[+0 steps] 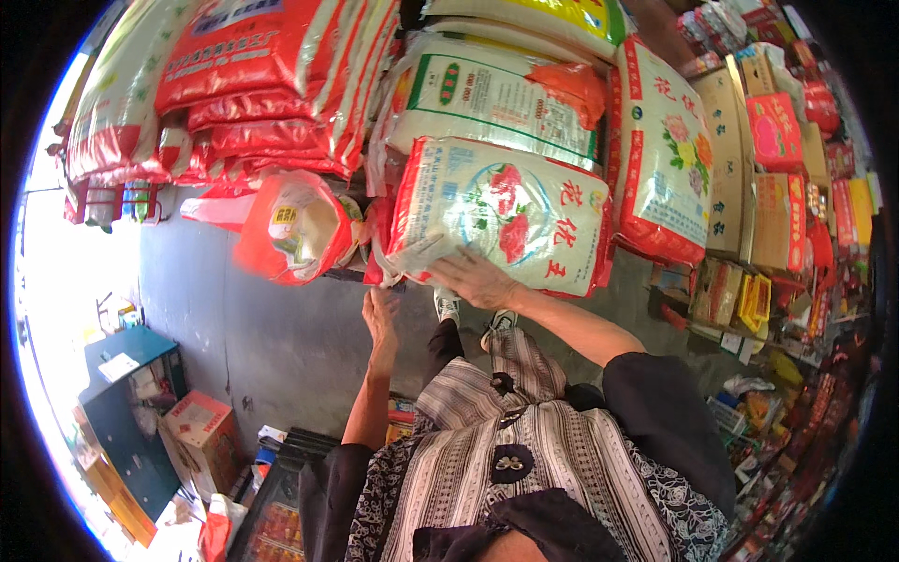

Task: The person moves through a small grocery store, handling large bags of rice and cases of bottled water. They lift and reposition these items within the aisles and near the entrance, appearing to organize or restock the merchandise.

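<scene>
A filled white and red plastic sack [502,218] with printed flowers lies at the front of the piled sacks. My right hand [477,277] rests flat on its near left corner, fingers spread over the plastic. My left hand [381,316] is just left of that corner, fingers curled near the end of a pale strip or plastic edge; whether it grips this is unclear. Left of the sack, a red plastic bag [326,242] stands with its mouth apart, a pale packet [309,221] with a yellow label inside. A crumpled orange bag [572,91] lies on a white sack behind.
Red sacks [246,77] are stacked at the back left, another flowered sack [667,147] at the right. Cardboard boxes [723,161] and packaged goods fill the right side. A teal cabinet [133,358] and a carton [200,428] stand on the left. Grey floor [281,337] shows between.
</scene>
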### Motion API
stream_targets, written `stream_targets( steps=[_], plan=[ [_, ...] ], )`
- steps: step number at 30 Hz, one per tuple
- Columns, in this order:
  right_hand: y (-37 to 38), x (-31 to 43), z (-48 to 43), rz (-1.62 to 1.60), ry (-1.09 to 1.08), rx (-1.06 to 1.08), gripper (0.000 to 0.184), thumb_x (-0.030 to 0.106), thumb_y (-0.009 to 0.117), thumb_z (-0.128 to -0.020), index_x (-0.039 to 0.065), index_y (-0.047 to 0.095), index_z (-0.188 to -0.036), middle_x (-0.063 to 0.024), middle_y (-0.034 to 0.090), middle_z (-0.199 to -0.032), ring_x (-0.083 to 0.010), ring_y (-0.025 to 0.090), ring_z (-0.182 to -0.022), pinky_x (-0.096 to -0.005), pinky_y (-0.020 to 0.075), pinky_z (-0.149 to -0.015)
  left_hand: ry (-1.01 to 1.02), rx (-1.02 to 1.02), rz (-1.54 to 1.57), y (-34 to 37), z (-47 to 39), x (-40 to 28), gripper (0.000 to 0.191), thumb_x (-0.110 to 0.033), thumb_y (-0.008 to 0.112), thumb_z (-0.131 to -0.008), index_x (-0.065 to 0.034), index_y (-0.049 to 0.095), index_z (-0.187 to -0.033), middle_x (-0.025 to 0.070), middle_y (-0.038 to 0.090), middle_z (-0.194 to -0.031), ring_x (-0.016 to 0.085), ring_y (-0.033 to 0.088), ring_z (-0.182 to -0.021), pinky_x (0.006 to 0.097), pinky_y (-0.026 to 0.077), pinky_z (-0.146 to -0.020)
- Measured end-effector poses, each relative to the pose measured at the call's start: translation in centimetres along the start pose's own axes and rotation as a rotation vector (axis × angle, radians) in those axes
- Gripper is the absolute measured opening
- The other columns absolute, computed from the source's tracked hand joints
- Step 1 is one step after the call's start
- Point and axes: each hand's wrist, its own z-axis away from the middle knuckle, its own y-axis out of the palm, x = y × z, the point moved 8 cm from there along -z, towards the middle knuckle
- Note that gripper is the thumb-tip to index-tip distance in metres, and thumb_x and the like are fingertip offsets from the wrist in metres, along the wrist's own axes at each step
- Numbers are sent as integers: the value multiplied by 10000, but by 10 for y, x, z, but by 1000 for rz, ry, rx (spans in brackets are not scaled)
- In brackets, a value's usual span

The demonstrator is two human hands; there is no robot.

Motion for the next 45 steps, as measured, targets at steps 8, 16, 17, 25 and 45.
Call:
stream_targets(
  steps=[8,16,17,25,45],
  plan=[
    [-74,-174,108,147,839,-374,510,140,440,-864,-5,382,-1349,-197,365,-1419,-347,323,-1328,-525,225,-1096,0,76,-157,-3,35,18,448,-415,508,-931,-11,521,-1125,109,614,-967,181,602,-766,324,495,-688],
    [-32,-137,241,-10,1279,-650,592,116,424,-873,-126,235,-1380,-314,293,-1407,-467,287,-1302,-506,220,-1104,752,31,-359,101,106,-87,302,-138,507,-950,28,507,-1202,115,590,-1069,187,569,-908,337,491,-780],
    [-24,-129,252,-41,1337,-674,596,110,426,-871,-129,229,-1380,-319,297,-1400,-468,291,-1296,-504,226,-1101,797,99,-345,126,116,-92,318,-124,535,-931,30,507,-1208,122,589,-1077,195,569,-921,339,490,-783],
    [5,-84,323,-274,1360,-659,496,144,487,-870,-88,351,-1286,-307,527,-1110,-460,500,-1054,-518,421,-872,896,447,-811,334,171,-35,393,-128,678,-807,-8,550,-1158,170,604,-998,323,598,-894,409,477,-733],
    [-121,-186,704,-732,1459,-1101,256,190,468,-927,-7,578,-1047,-120,634,-932,-212,586,-808,-377,454,-733,1085,137,-1176,382,170,-18,497,-334,828,-647,-62,507,-911,126,572,-828,297,559,-764,414,440,-677]
  ],
)
